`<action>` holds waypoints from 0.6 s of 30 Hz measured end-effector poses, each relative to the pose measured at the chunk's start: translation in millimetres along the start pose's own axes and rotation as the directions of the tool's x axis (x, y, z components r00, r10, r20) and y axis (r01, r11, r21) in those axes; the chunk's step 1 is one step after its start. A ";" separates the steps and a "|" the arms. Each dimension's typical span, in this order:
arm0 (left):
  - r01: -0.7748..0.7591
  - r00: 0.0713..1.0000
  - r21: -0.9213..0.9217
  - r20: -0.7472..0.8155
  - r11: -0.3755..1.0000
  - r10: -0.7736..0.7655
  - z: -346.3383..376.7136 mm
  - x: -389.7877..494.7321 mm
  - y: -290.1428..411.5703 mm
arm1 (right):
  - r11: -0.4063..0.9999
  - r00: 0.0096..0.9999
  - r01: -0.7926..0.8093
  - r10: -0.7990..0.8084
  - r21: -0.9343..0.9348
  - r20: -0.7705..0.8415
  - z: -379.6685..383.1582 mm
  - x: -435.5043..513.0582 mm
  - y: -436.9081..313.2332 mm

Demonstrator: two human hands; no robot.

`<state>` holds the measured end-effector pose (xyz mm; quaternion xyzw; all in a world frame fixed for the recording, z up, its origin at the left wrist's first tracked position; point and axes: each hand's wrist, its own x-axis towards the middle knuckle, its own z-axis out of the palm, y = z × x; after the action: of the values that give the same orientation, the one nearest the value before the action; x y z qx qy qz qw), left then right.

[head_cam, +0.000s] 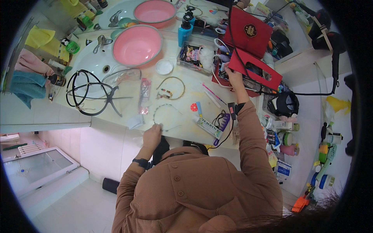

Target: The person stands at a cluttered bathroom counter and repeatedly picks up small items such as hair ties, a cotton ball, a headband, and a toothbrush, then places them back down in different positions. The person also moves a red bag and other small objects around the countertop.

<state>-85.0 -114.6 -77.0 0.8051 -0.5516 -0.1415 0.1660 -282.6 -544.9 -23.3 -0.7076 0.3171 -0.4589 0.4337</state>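
Note:
At the counter's front edge my left hand (152, 135) has its fingertips against a thin beaded headband (166, 105). Whether they grip it is not clear. My right hand (234, 78) reaches into a red gift box (243, 62) at the back right; its fingertips are partly hidden by the red panel with a cut-out window, so their hold cannot be made out. Between the hands lie a gold-toned headband (184, 87), a beaded piece (166, 92), a pink thin stick (214, 93), a toothpaste tube (208, 127) and a purple comb (223, 122).
A pink basin (137, 45) sits partly over the white sink (87, 58). Black hoops (87, 92) and a grey stand (110, 97) lie leftward. A clear organizer (196, 58) adjoins the red box. A black cable (237, 52) hangs across the box. Toiletries (284, 137) crowd the right side.

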 end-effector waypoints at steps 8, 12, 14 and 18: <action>0.017 1.000 -0.034 -0.018 0.999 -0.017 -1.8 -1.3 3.5 | 0.517 0.932 0.351 -0.112 -0.780 0.345 -35.1 -0.4 13.9; 0.024 1.000 -0.015 0.008 1.000 -0.024 -2.6 -1.3 2.6 | 0.497 0.909 0.403 -0.123 -0.769 0.398 -31.0 -4.9 -2.8; 0.015 1.000 -0.027 -0.014 1.000 -0.016 -2.7 -1.3 2.2 | 0.555 0.927 0.347 -0.082 -0.756 0.365 -21.6 -12.3 -14.4; -0.027 1.000 -0.036 -0.010 0.999 0.027 -2.3 -2.3 0.1 | 0.518 0.914 0.352 -0.011 -0.779 0.406 8.1 -42.4 -39.0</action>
<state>-85.0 -112.2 -74.8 0.7951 -0.5589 -0.1452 0.1851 -289.2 -489.9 -5.6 -0.9268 0.3378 -0.1594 0.0385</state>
